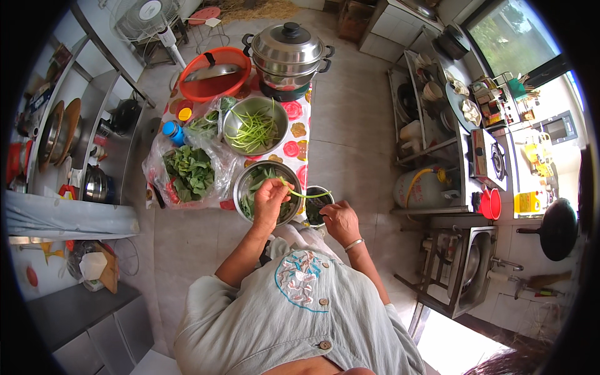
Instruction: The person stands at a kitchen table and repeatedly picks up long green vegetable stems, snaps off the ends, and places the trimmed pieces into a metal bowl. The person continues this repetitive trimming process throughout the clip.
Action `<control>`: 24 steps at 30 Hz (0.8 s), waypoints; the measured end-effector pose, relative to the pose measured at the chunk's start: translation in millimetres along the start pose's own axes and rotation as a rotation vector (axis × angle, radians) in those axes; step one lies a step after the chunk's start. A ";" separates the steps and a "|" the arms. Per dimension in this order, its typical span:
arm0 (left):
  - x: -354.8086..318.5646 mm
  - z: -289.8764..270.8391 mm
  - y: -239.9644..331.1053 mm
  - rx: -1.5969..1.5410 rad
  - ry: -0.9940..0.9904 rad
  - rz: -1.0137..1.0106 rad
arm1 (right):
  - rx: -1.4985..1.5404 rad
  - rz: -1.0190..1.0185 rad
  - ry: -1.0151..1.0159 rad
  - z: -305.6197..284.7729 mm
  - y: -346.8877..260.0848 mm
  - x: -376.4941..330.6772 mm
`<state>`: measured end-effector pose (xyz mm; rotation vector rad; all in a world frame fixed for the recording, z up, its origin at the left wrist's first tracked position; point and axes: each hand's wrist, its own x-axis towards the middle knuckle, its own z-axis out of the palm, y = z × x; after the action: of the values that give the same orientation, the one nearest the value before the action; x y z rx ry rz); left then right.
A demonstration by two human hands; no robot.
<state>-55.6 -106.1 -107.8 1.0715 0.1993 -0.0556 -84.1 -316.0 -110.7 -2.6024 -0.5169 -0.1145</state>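
My left hand (270, 201) is closed in a pinch on a long green vegetable stem (310, 196). It is over a steel bowl (239, 211) holding torn green leaves. The stem's free end points right, toward my right hand (341, 221). That hand is closed beside a small bin (329, 190) with dark leafy scraps; whatever its fingers hold, if anything, is hidden. Farther back, a second steel bowl (282, 139) holds a pile of bare green stems (251, 131). A clear plastic bag (220, 173) with leafy greens (189, 172) lies to the left.
A patterned cloth (300, 150) covers the table. On it stand a stacked steel steamer (286, 53), an orange basin (190, 87) with a metal lid in it, and a blue bottle (177, 133). Shelves (125, 112) line the left, a gas cylinder (419, 187) and sink (473, 269) the right.
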 end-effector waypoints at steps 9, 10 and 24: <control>-2.5 -1.2 -7.9 -0.072 -0.007 -0.154 | 0.072 0.148 0.136 -12.9 -23.2 3.6; -2.9 -0.8 -9.1 -0.084 -0.005 -0.168 | 0.127 0.123 0.172 -16.2 -27.5 4.6; -16.6 26.1 -17.6 0.073 -0.142 0.113 | 0.482 0.165 0.213 -3.6 -42.3 18.5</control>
<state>-70.9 -138.2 -107.8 1.1450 0.0083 -0.0376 -82.9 -277.1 -85.7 -2.1188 -0.2174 -0.1845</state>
